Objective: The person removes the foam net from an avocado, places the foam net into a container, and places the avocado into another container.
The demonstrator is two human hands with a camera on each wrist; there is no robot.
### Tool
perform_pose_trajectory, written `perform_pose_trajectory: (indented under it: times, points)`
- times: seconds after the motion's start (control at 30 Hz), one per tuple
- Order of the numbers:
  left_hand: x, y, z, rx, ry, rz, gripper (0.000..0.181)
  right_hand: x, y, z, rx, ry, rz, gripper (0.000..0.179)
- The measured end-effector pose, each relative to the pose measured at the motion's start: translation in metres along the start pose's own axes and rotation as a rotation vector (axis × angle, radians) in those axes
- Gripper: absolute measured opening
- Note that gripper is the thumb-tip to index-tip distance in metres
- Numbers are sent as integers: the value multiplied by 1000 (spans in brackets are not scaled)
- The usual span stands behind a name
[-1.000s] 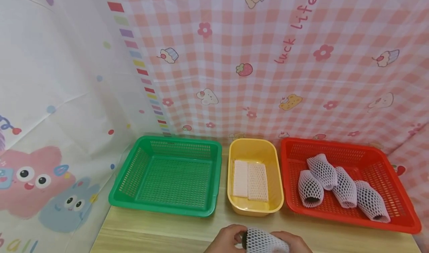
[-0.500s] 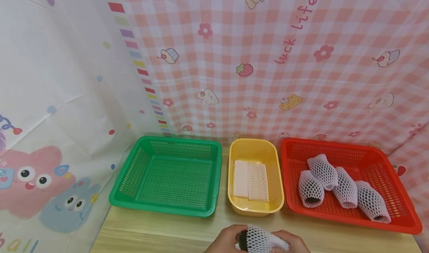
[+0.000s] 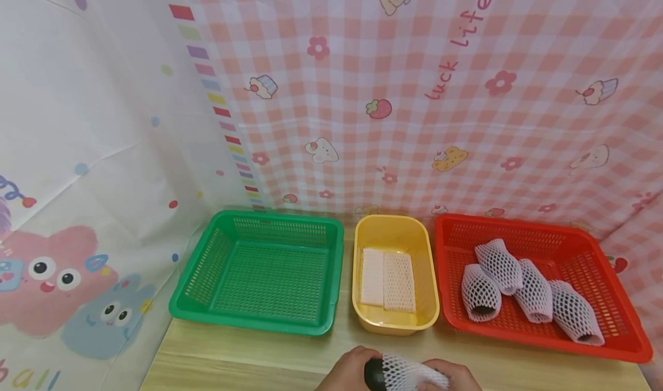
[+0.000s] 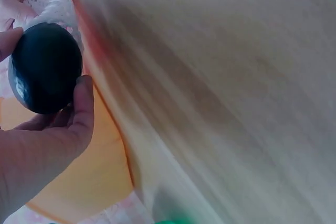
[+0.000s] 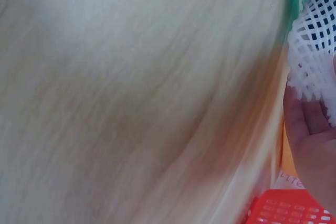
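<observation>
a dark oval object (image 3: 374, 375) is held on the near side of the yellow tub (image 3: 393, 232), between two hands. by the left hand (image 3: 348, 374) its bare end is gripped: in the left wrist view the fingers (image 4: 84, 100) are curved along one side of the smooth dark skin and the thumb is set against the other, parted only by the object's width. the far end of the object is covered by a white net sleeve (image 3: 406, 374). by the right hand (image 3: 456, 375) the loose, narrowed end of that sleeve is pinched, the fingers being bent close about the mesh; the thumb is mostly cut off in the right wrist view. whether the object is rested on the surface (image 3: 248, 350) cannot be told.

inside the yellow tub two flat pale nets (image 3: 399, 281) are laid side by side. to the right of the yellow tub, just beside it, a red basket (image 3: 456, 253) is placed, in which four net-wrapped objects (image 3: 533, 290) are grouped. to its left a green basket (image 3: 271, 276) is set. behind the tub a pink checked cloth (image 3: 336, 80) is hung.
</observation>
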State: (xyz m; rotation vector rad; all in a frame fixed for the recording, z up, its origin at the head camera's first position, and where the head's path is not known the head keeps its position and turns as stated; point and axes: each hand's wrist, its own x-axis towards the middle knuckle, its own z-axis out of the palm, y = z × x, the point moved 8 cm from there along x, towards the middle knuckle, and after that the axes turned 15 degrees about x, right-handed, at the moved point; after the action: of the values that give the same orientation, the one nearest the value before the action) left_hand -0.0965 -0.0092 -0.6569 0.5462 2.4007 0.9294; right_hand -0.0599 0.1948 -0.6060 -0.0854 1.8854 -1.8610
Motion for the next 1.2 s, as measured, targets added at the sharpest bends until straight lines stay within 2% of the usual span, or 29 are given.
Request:
perform_pose_trajectory:
  times: [0.13,0.2,0.3,0.4,0.47,0.53,0.63,0.7,0.77,0.87,1.03,1.1,1.2]
  points:
    - [0,-10,1,-71,0,-27,55,-3,0,-10,-44,60,46,36]
    - [0,-14,2,-73,0,-30,57,-5,-1,-14,-41,79,57,37]
    - [-2,-18,0,-51,14,-8,63,-8,-5,-17,-35,100,63,37]
    - [-10,-13,-7,-19,61,57,68,-12,-11,-18,-53,119,58,37]
    - [-22,0,-20,13,112,109,70,-15,-16,-19,-83,135,49,36]
    - [-38,21,-39,48,173,155,71,-18,-22,-20,-105,155,36,34]
    - [-61,53,-70,92,242,176,68,-22,-30,-20,-112,179,13,31]
    - [-70,66,-84,101,276,160,68,-26,-37,-20,-117,199,-18,28]
    - [-77,72,-94,106,312,144,69,-29,-43,-22,-125,219,-39,26]
    - [-86,76,-104,116,423,162,69,-33,-53,-25,-168,243,-76,25]
    - [-100,79,-119,159,612,228,68,-39,-69,-31,-223,275,-122,29]
    - [-103,79,-125,176,656,253,71,-41,-73,-33,-214,303,-93,32]
    - [-108,79,-133,191,715,282,76,-44,-75,-40,-164,375,11,38]
